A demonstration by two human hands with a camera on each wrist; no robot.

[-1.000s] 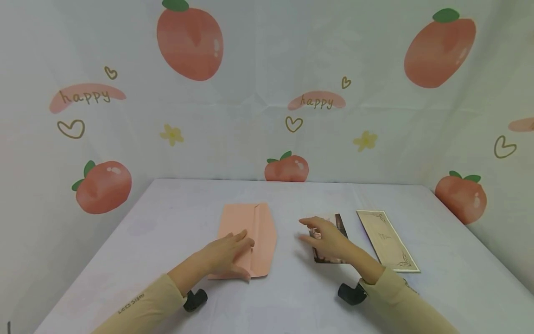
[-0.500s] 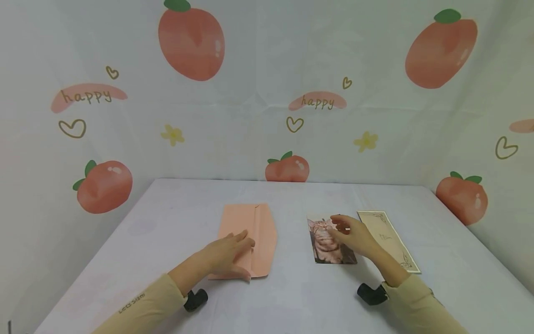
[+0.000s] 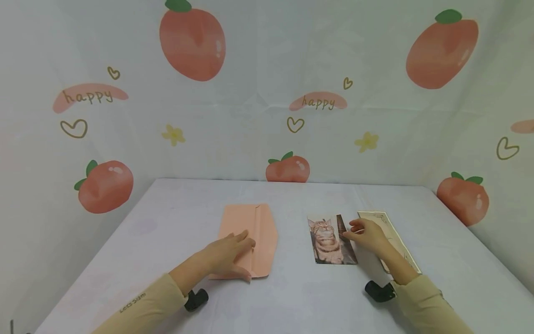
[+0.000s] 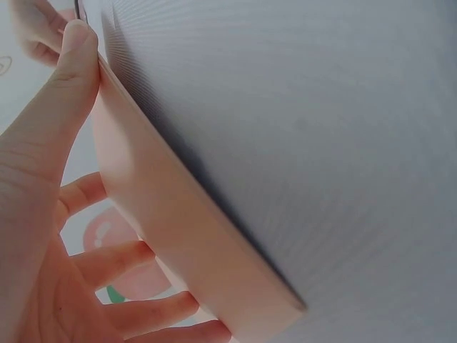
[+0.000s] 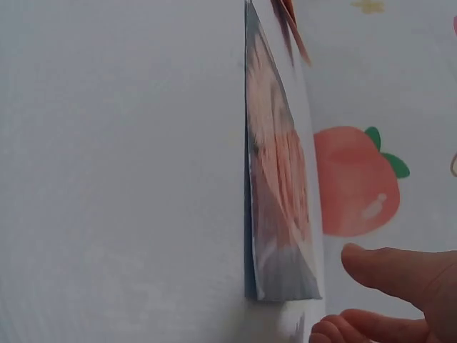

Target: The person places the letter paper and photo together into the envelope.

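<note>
On the bench [image 3: 292,297], left hand [image 3: 227,253] lies flat with fingers straight on the pink envelope [image 3: 250,239], pinning it. Right hand [image 3: 369,235] hovers at the cat photo's [image 3: 329,240] right edge, fingers loosely curled, holding nothing; bordered card [image 3: 381,222] just beside.

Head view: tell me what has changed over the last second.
The right hand moved to the right across the cat photo, from its left edge to its right edge, so the cat now shows in full; its fingertips sit at that edge, beside the ornate card. The left hand stayed resting on the pink envelope, and envelope, photo and card lie where they were.
</note>
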